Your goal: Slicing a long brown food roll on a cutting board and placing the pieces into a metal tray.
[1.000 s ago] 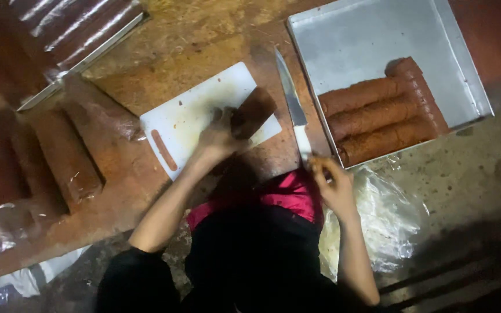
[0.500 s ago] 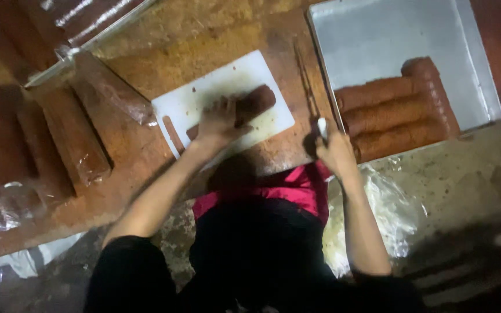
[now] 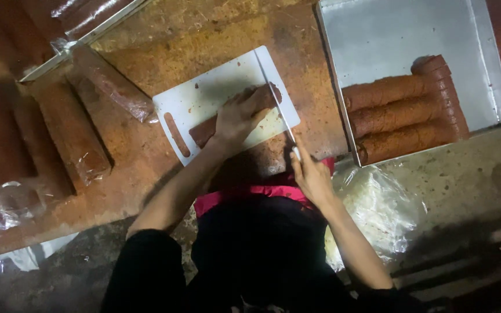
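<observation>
The left hand (image 3: 239, 116) presses closed fingers onto the brown roll (image 3: 210, 128) on the cutting board (image 3: 204, 95). The right hand (image 3: 311, 174) grips the knife (image 3: 273, 95), blade beside those fingertips; best keep them curled back.

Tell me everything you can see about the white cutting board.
The white cutting board is a flat rectangle, seemingly plastic, with a slot handle at its left end. It lies askew on the brown worktop. A brown roll lies on it under the left hand; the knife in the right hand crosses its right end.

Worn brown table (image 3: 163, 52); grey concrete floor (image 3: 471, 185); dim light.
</observation>
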